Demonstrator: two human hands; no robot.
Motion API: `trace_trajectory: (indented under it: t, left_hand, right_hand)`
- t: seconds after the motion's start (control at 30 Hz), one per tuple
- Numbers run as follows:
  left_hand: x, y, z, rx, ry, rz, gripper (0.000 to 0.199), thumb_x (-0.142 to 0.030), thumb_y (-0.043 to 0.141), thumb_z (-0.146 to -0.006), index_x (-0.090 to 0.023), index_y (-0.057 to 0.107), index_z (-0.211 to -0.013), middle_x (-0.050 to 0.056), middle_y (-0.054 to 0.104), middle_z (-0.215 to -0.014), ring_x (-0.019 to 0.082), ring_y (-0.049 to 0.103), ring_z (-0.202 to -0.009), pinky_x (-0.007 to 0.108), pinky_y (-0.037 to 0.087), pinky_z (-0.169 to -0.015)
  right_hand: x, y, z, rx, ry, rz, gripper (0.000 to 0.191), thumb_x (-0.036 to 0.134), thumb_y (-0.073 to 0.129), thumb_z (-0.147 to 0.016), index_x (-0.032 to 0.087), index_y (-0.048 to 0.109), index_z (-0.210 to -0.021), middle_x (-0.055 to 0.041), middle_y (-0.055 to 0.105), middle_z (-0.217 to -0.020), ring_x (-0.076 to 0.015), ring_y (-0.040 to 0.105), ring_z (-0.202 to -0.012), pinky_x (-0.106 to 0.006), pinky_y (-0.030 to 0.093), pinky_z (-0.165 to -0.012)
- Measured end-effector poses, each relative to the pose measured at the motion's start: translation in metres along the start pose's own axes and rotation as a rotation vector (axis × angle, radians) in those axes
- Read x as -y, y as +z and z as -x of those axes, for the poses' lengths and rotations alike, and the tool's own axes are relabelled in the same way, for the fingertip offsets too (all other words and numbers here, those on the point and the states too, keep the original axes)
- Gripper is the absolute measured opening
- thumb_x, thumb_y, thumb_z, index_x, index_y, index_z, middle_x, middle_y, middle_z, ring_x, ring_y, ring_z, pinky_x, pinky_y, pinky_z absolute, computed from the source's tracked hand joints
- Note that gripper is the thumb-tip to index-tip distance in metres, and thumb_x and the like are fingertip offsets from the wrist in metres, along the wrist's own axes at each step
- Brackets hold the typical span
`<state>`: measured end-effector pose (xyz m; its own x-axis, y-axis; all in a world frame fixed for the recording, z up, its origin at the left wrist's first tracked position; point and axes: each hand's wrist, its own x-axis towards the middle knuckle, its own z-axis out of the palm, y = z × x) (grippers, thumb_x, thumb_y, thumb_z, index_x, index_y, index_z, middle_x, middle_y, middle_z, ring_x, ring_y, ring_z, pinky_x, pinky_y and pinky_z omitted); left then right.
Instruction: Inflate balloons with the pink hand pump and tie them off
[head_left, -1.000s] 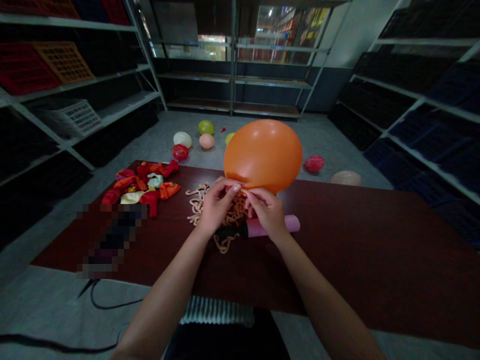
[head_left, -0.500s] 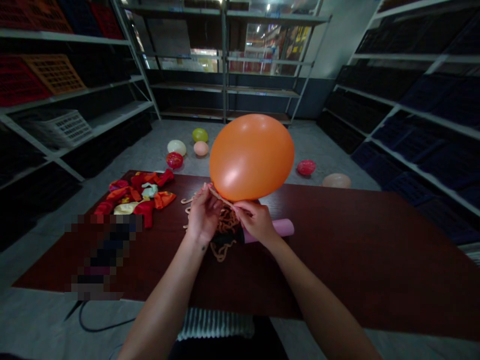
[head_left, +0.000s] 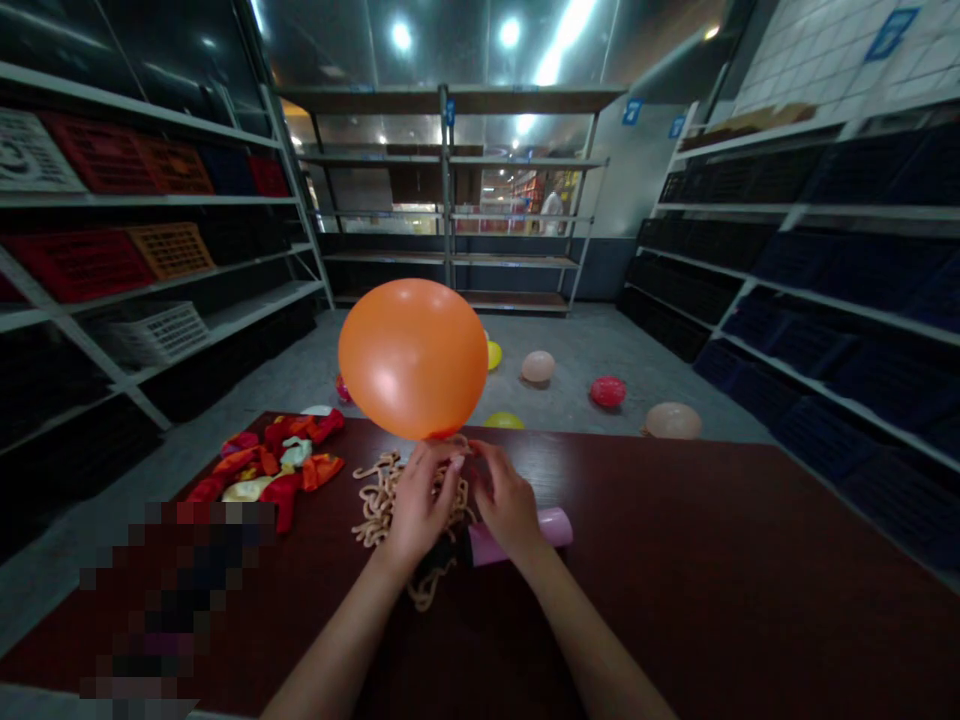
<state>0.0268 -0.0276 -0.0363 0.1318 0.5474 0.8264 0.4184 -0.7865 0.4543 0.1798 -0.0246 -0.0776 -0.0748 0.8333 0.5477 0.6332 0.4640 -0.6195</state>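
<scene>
An inflated orange balloon stands above the far edge of the table, its neck end at my fingertips. My left hand is closed at the neck, fingers pinched on it and on a thin tan cord. My right hand is beside it, thumb and fingers closed around the cord near the knot area; the exact grip is small to see. Beneath the hands lies a tangled heap of tan cords. A pink cylinder with a black end lies partly behind my right hand.
Uninflated balloons in red, orange and pale colours lie at the table's left, near a blurred-out patch. Beyond the dark table, several inflated balloons sit on the floor, including a red one. Shelves with crates line the sides.
The view has tilted up, showing more ceiling. The orange balloon has swung to the left over my left hand. My hands have come closer together at its neck.
</scene>
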Motion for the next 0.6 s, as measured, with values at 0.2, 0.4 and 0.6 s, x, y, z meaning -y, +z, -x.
trace_trajectory:
  t: [0.2,0.4,0.6]
  left_hand:
    - [0.022,0.008,-0.041,-0.085,0.027,-0.148,0.009,-0.016,0.053,-0.100,-0.020,0.060,-0.102,0.005,0.065,-0.098,0.019,0.062,-0.096,0.031,0.049,-0.088]
    - [0.103,0.044,-0.122,0.303,-0.150,-0.529,0.038,-0.019,0.055,-0.096,-0.016,0.056,-0.134,0.017,0.054,-0.141,0.030,0.045,-0.137,0.044,0.040,-0.110]
    - [0.139,0.053,-0.121,0.702,-0.321,-0.548,0.033,-0.022,0.062,-0.091,-0.019,0.067,-0.124,0.015,0.060,-0.139,0.030,0.060,-0.124,0.041,0.047,-0.104]
  right_hand:
    - [0.004,0.007,0.004,0.088,-0.008,0.235,0.033,0.018,0.041,-0.098,0.020,0.057,-0.127,-0.0079,0.068,-0.121,-0.0217,0.069,-0.105,-0.033,0.054,-0.086]
    - [0.008,0.008,0.004,0.159,-0.034,0.340,0.028,0.019,0.045,-0.097,0.024,0.060,-0.120,-0.0038,0.069,-0.112,-0.0194,0.071,-0.092,-0.030,0.052,-0.076]
    - [0.004,0.008,0.003,0.211,-0.029,0.371,0.022,0.021,0.045,-0.098,0.025,0.064,-0.108,-0.0020,0.071,-0.101,-0.0188,0.070,-0.088,-0.028,0.048,-0.071]
